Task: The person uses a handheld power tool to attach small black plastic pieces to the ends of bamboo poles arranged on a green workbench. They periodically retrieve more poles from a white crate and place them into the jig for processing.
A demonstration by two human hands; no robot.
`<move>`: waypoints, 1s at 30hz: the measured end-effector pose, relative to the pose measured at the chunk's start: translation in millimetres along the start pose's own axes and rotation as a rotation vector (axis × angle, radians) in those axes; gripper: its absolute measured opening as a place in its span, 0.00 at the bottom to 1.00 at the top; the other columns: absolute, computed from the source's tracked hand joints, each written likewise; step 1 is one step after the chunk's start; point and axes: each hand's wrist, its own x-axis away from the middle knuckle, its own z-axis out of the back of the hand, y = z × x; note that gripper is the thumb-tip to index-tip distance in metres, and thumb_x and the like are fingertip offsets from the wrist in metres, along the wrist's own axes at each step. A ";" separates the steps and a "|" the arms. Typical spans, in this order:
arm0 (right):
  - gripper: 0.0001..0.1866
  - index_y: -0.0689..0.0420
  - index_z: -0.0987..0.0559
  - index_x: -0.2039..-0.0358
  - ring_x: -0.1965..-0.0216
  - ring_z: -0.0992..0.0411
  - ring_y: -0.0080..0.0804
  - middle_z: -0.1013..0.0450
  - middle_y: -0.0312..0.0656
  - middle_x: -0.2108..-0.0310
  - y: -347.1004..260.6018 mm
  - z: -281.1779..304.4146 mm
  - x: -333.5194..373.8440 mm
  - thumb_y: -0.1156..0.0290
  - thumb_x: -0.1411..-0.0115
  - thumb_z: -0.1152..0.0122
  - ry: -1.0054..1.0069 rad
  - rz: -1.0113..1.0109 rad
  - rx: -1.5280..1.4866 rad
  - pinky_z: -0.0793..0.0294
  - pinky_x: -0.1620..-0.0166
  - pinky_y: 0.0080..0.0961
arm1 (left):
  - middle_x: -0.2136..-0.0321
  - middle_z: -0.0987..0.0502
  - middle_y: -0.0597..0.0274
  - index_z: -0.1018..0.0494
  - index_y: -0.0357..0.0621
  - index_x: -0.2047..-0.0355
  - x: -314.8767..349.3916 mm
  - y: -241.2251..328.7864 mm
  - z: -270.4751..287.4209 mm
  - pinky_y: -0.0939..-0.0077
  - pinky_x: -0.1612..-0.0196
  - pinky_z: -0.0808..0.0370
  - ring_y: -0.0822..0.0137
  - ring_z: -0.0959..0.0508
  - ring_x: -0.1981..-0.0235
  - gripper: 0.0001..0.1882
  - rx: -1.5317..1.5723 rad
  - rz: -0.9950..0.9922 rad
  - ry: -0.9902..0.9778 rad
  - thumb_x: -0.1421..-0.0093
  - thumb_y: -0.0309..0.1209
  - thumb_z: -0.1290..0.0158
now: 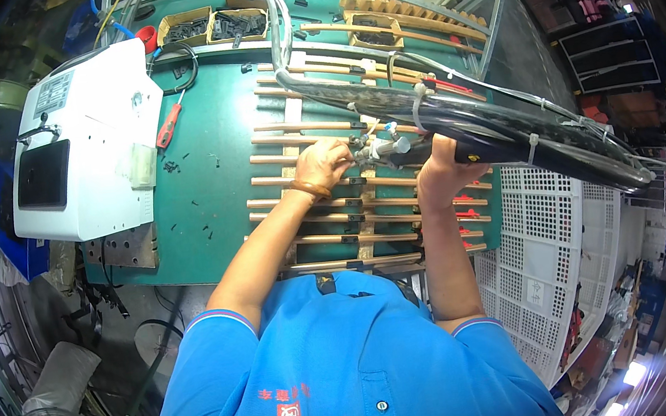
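My right hand is wrapped round the dark body of a power screwdriver. The screwdriver's silver front end points left toward my other hand. Just beyond that tip, my left hand has its fingers pinched together over the rods. What they hold, if anything, is hidden. Several copper-coloured rods lie side by side across wooden rests, with small black clips along them. Red pieces sit near the rods' right ends.
A thick black hose bundle crosses above the rods. A white machine stands left on the green table, beside a red-handled screwdriver and scattered screws. Boxes of black parts line the back. A white crate stands at right.
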 end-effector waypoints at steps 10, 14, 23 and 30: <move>0.15 0.66 0.33 0.60 0.69 0.31 0.25 0.31 0.40 0.64 -1.5 -5.0 -5.9 0.84 0.49 0.41 0.066 0.110 0.070 0.28 0.64 0.20 | 0.68 0.24 0.65 0.25 0.49 0.74 -1.5 1.6 -2.5 0.65 0.63 0.26 0.58 0.24 0.64 0.08 0.012 0.014 0.047 0.55 0.31 0.37; 0.17 0.66 0.32 0.59 0.67 0.34 0.25 0.33 0.38 0.63 2.0 -6.0 -2.1 0.82 0.49 0.38 0.103 0.161 0.096 0.31 0.60 0.19 | 0.68 0.24 0.65 0.25 0.48 0.74 -1.2 -2.9 -3.1 0.65 0.63 0.26 0.58 0.24 0.65 0.08 0.027 -0.001 0.002 0.55 0.31 0.37; 0.20 0.63 0.31 0.54 0.61 0.31 0.23 0.29 0.39 0.59 -11.0 -6.0 -10.2 0.82 0.48 0.38 0.021 0.192 -0.077 0.30 0.55 0.20 | 0.66 0.23 0.64 0.25 0.47 0.71 2.0 1.8 -0.7 0.66 0.62 0.25 0.58 0.23 0.63 0.11 0.008 0.077 -0.010 0.56 0.28 0.37; 0.12 0.62 0.35 0.56 0.64 0.31 0.26 0.32 0.42 0.64 -50.4 1.9 -31.4 0.78 0.40 0.46 -0.092 -0.403 -1.112 0.30 0.56 0.23 | 0.69 0.23 0.62 0.24 0.48 0.66 12.8 -30.0 13.0 0.65 0.65 0.24 0.58 0.23 0.65 0.13 -0.114 -0.041 0.007 0.55 0.28 0.39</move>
